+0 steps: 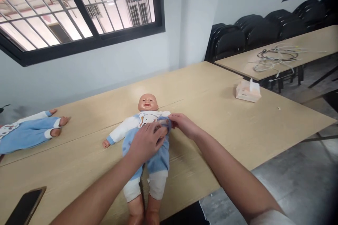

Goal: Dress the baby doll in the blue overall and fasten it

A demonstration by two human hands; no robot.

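A baby doll (146,112) lies on its back on the wooden table (211,112), head away from me, in a white top and blue dungarees. My left hand (146,142) rests on the doll's chest, fingers curled on the blue cloth. My right hand (184,124) pinches the blue strap and sleeve at the doll's far shoulder. The doll's other arm lies stretched out to the left.
A second doll (31,130) in blue lies at the table's left edge. A dark phone (25,205) sits at the near left corner, a tissue pack (248,90) at the right. A second table (290,47) holds tangled cables (277,56); black chairs (261,31) line the wall.
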